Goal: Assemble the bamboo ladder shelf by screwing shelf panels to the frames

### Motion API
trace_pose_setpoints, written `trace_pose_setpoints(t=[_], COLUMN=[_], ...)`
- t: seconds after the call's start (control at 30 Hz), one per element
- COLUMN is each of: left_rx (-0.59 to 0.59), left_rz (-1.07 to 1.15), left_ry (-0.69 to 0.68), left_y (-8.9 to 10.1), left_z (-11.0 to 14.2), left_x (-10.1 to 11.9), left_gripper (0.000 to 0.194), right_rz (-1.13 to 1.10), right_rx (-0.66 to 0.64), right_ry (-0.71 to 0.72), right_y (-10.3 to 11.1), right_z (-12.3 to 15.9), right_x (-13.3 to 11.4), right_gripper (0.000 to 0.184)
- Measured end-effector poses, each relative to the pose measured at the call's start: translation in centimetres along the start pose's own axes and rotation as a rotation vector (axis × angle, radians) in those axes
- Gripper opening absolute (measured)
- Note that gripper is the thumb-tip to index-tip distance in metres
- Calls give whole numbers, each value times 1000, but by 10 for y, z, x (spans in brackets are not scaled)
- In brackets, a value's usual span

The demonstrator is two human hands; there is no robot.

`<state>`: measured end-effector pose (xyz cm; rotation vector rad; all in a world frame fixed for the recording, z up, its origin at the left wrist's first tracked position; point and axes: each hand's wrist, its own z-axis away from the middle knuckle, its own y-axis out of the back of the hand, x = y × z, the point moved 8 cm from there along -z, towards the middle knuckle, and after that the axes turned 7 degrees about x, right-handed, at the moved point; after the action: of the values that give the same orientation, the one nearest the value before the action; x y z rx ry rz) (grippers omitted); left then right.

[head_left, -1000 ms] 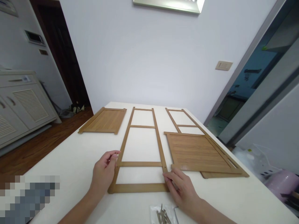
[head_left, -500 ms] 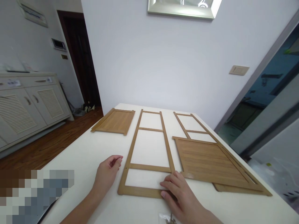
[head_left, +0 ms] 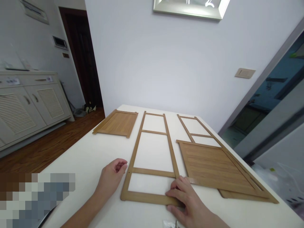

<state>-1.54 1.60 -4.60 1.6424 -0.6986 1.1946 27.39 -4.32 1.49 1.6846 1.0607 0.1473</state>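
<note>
A long wooden ladder-like frame (head_left: 154, 153) lies flat in the middle of the white table (head_left: 90, 158). My right hand (head_left: 187, 202) grips the frame's near right corner, thumb under and fingers curled over the bottom rail. My left hand (head_left: 110, 179) rests on the table just left of the frame's left rail, fingers loosely curled, holding nothing that I can see. A wooden panel (head_left: 211, 166) lies on a second frame (head_left: 201, 129) to the right. Another wooden panel (head_left: 117, 123) lies at the far left.
A clear bag of screws (head_left: 172, 224) peeks in at the bottom edge near my right wrist. White cabinets (head_left: 26, 101) stand at left past the wood floor. A dark doorway (head_left: 80, 57) is behind; an open door (head_left: 268, 104) is at right.
The view has shifted, so the scene sits further right and lower. My left hand let go of the frame's left rail and rests beside it. My right hand moved down onto the bottom corner.
</note>
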Motion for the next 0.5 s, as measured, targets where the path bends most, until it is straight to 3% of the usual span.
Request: trace_pose_setpoints(t=[0.5], left_rx=[-57], left_rz=[175], left_ry=[75], left_y=[-10], left_z=[8], left_x=[-1], left_gripper=[30], right_rz=[46], right_rx=[192], right_ry=[100], right_y=[13], right_z=[4], right_x=[-6], right_gripper=[23])
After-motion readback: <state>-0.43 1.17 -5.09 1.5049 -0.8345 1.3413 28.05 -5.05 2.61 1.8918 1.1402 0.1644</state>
